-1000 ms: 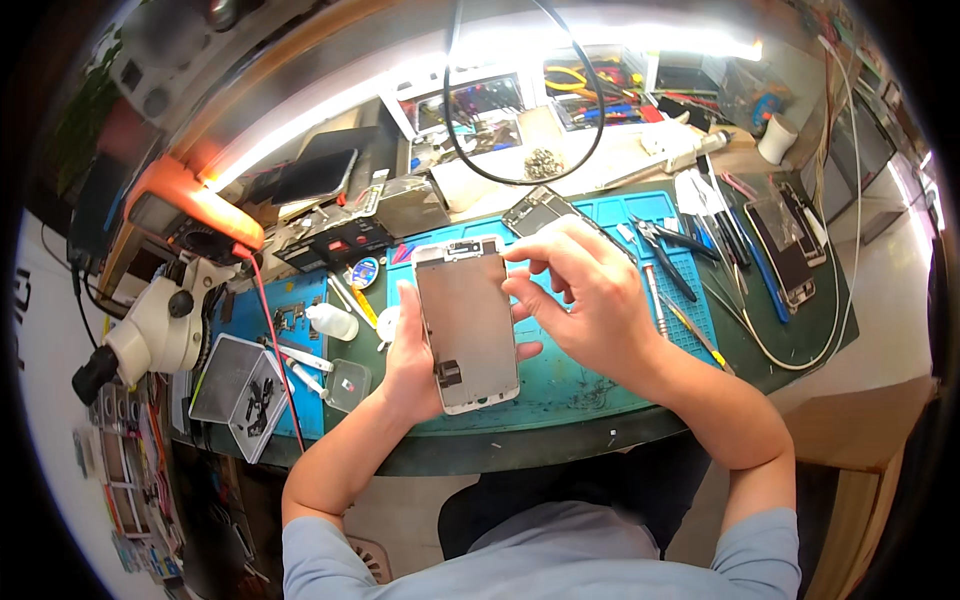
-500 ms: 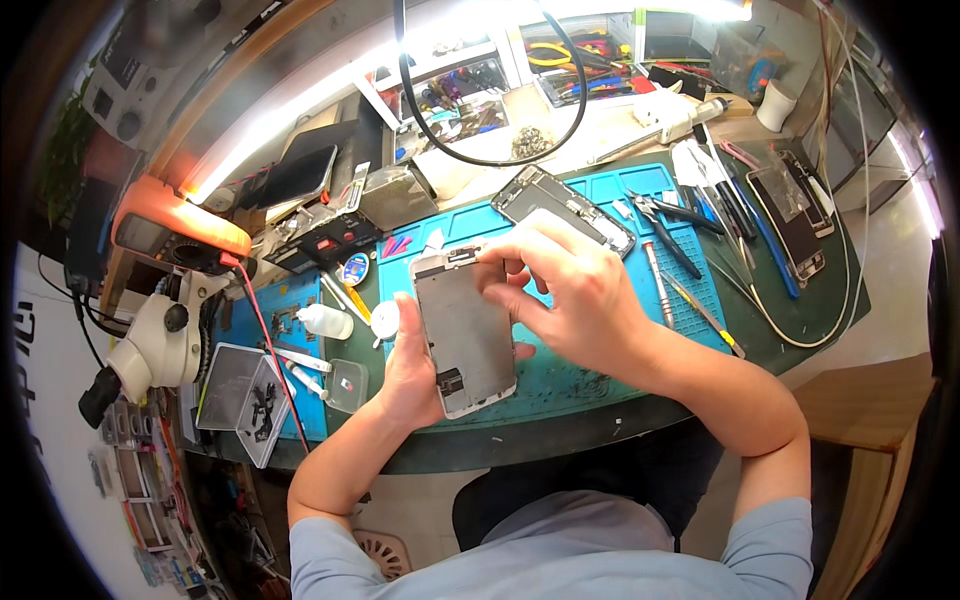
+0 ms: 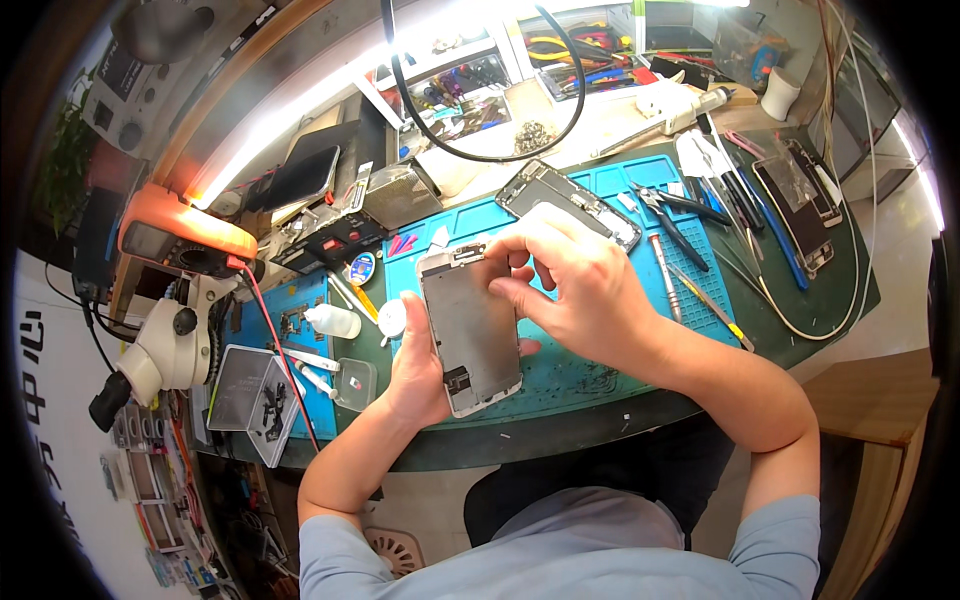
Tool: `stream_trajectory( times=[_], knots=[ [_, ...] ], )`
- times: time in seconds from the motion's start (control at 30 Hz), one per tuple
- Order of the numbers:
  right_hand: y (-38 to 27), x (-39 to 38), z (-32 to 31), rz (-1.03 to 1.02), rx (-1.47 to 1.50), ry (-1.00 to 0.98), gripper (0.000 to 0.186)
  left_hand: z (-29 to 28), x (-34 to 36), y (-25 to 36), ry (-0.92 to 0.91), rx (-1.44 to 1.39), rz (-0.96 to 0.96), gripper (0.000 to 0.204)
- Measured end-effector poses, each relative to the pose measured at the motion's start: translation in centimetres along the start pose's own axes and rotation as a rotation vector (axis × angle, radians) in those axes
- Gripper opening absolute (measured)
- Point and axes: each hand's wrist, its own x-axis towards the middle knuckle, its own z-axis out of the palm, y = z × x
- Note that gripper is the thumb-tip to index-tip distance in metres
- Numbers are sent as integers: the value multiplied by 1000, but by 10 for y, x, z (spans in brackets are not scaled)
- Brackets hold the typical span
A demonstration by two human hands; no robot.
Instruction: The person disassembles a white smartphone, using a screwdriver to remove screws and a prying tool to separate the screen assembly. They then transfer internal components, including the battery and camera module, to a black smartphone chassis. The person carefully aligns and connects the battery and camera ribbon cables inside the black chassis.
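Observation:
My left hand (image 3: 418, 365) grips a phone screen assembly (image 3: 474, 330) from its left side and from behind, its grey metal back turned up toward me. My right hand (image 3: 575, 290) is at the upper right corner of that assembly, thumb and forefinger curled together by the top edge. Whatever small part may lie between those fingertips is hidden. Behind my right hand an opened phone housing (image 3: 570, 205) with its insides showing lies on the blue repair mat (image 3: 570, 368).
Pliers (image 3: 672, 228), a screwdriver (image 3: 664, 278) and a yellow-tipped blade (image 3: 712, 308) lie to the right. At the left are a white bottle (image 3: 332, 321), a clear box with small black parts (image 3: 270, 405) and an orange multimeter (image 3: 190, 228). A black cable loop (image 3: 408, 105) hangs overhead.
The whole view has shifted slightly, so everything sits a little farther right. My hands keep nearly the same hold and pose on the screen assembly.

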Motion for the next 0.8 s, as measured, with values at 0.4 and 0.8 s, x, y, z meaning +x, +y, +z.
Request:
stream_trajectory(
  times=[0.4,0.8],
  knots=[
    [-3,4,-8,84,68,-49,15,4,2,1,24,-33,-5,102],
    [15,6,-1,345,576,-157,24,-12,4,-1,-64,-333,-74,98]
  ],
)
